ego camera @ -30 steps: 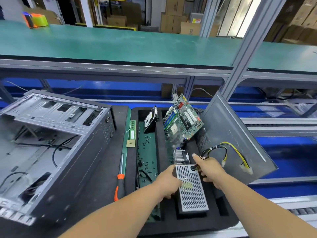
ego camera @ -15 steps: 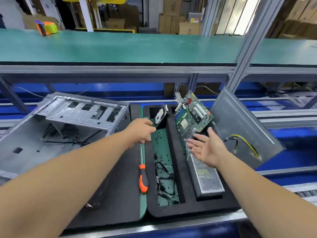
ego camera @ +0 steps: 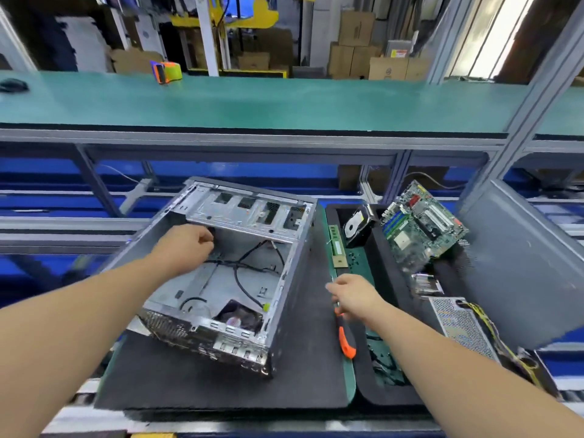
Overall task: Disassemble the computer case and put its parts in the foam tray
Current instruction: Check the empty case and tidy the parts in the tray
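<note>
The open grey computer case (ego camera: 286, 279) lies on a black mat (ego camera: 205, 384), with black cables and a fan inside. My left hand (ego camera: 186, 248) is inside the case near its far left wall, fingers curled by the cables; what it holds is hidden. My right hand (ego camera: 355, 297) is over the shaft of an orange-handled screwdriver (ego camera: 346, 341) that lies between the case and the black foam tray (ego camera: 379, 398); its fingers are loosely bent. The tray holds a motherboard (ego camera: 420, 229), a hard drive (ego camera: 355, 229), a memory stick (ego camera: 336, 249), a heatsink (ego camera: 426, 284) and a power supply (ego camera: 461, 327).
The case's grey side panel (ego camera: 521, 263) leans at the tray's right side. A green shelf (ego camera: 284, 102) runs across above the bench, with an orange and green tape dispenser (ego camera: 166, 71) on it. Small screws and cables lie in the tray's green slot (ego camera: 358, 263).
Both hands left the tray. My left hand went from the tray's far end into the case. My right hand moved left to the screwdriver. The camera swung left.
</note>
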